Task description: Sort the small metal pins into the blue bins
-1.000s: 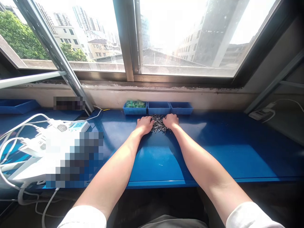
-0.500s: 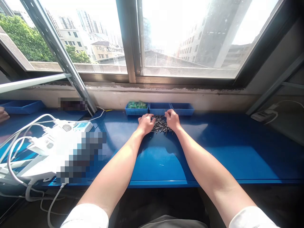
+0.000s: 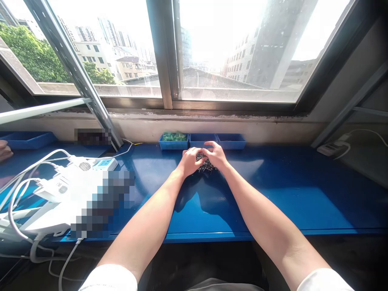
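Holding both hands over a pile of thin metal pieces (image 3: 206,165) on the blue bench (image 3: 279,178), just in front of a row of bins. Keeping the left hand (image 3: 191,161) at the pile's left side, with fingers curled and thumb turned inward; can't tell whether gripping a piece, too small to make out. Holding the right hand (image 3: 216,156) at the right side, with thumb and index finger spread apart, close to the left fingertips; can't tell if touching. Partly covering the pile from both sides. Counting three in the row: left bin (image 3: 173,144) with green items (image 3: 173,136) inside, middle bin (image 3: 197,141) just beyond the right index finger, right bin (image 3: 233,144) beside. Noting white plugs (image 3: 57,186) and a power strip (image 3: 105,163) on the left, near a pixelated patch. Spotting a co-worker's hand (image 3: 4,150) at the far-left edge, near a blue tray (image 3: 33,140).
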`<act>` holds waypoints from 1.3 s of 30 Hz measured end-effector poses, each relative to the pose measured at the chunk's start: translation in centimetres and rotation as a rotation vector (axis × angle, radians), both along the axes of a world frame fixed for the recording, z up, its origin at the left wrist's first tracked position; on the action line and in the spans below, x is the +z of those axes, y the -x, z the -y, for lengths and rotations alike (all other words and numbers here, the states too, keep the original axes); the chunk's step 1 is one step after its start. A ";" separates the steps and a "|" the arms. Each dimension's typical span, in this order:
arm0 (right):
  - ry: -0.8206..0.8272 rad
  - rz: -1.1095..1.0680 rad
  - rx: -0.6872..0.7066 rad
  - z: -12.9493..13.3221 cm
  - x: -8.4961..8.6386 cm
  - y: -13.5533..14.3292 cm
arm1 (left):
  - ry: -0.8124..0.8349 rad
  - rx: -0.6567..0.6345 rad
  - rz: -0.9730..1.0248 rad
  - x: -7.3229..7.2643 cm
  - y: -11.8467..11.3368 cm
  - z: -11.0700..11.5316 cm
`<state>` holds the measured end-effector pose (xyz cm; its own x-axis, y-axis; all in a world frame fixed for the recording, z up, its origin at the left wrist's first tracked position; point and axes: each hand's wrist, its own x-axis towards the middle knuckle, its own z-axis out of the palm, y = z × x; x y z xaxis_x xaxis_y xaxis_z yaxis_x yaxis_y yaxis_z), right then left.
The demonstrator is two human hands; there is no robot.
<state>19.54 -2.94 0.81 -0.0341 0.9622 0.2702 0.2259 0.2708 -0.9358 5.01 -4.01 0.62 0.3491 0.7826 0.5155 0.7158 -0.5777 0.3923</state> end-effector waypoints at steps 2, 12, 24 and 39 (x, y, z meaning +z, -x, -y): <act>0.017 -0.005 0.014 0.0 0.1 0.0 | 0.015 0.006 0.014 0.0 0.1 -0.1; -0.042 0.078 0.068 -0.3 0.0 -0.8 | -0.008 0.004 0.096 -0.3 0.9 -0.8; -0.096 -0.078 0.113 -0.5 -0.1 -1.1 | 0.029 0.091 0.104 -0.9 1.2 -1.5; -0.278 0.088 -0.152 -1.2 -0.5 -3.1 | 0.070 0.204 0.234 -0.9 2.1 -2.1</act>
<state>22.65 -1.79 0.35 0.0693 0.8480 0.5254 0.3598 0.4700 -0.8060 2.95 -1.96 -0.26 0.0597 0.8604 0.5060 0.6999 -0.3976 0.5934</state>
